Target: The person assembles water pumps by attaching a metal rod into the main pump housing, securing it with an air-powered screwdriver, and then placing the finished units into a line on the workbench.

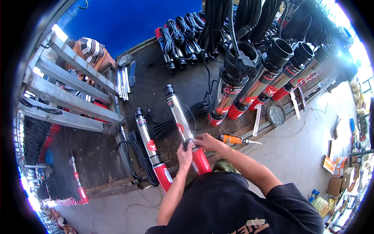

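A submersible pump (179, 117), with a long silver tube, black end and red lower body, lies on the dark bench and points away from me. My left hand (185, 155) closes on its middle joint from the left, thumb up beside a small dark piece. From the right, my right hand (207, 142) reaches the same joint with fingers bent together; whatever small thing they pinch is hidden. Left of it rests a second pump (148, 142) with a coiled black cable (139, 150). An orange power screwdriver (231, 139) lies right of my right hand.
Several upright pumps (230, 93) with black cables stand on the right. Behind lie several pumps with cable coils (175, 35). A bowl of small parts (276, 115) sits at the bench edge; metal strips (123, 84) lie near a steel frame (74, 89). Another person (91, 50) works beyond it.
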`<state>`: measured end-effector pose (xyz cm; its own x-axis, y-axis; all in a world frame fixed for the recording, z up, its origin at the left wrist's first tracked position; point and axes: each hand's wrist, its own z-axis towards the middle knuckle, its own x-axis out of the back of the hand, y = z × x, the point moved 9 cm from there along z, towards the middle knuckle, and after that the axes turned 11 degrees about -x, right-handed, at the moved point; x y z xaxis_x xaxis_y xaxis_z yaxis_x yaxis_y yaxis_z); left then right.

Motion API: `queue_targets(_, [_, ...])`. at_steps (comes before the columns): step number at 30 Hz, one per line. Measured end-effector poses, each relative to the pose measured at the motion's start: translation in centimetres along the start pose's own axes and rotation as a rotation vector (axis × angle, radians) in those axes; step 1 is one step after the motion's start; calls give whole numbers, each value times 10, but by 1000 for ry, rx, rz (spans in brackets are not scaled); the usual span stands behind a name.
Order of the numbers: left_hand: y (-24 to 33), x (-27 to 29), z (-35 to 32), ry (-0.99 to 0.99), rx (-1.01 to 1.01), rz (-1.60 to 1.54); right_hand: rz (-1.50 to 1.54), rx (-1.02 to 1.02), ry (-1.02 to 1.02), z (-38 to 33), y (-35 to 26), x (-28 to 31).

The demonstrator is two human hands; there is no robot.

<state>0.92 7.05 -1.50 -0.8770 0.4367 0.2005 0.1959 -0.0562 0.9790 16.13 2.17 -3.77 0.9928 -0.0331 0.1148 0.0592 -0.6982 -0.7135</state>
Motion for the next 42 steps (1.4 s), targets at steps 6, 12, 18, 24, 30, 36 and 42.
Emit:
queue_targets(6, [14,6,1,-35,31,298,-599,391,28,15,-6,-21])
queue_targets(12, [9,23,-7,-60,13,287,-364,158,36,21,1,-12])
queue_targets(18, [17,15,0,-60,16,567,-373,248,61,19,-5,-13])
queue_targets(24, [34,-7,-7,-128,-89,830,-352,147,64,22,-4,-15])
queue_targets(30, [72,-34,-24,-267,-323,1173,-293,113,118,21,-4,-9])
queue_targets(36, [69,-49,-21,-356,-298,1518,151,34,-49,21,13,-5])
queue_targets(42, [76,-59,-22,-363,-353,1739,109,17,0,16,5,-4])
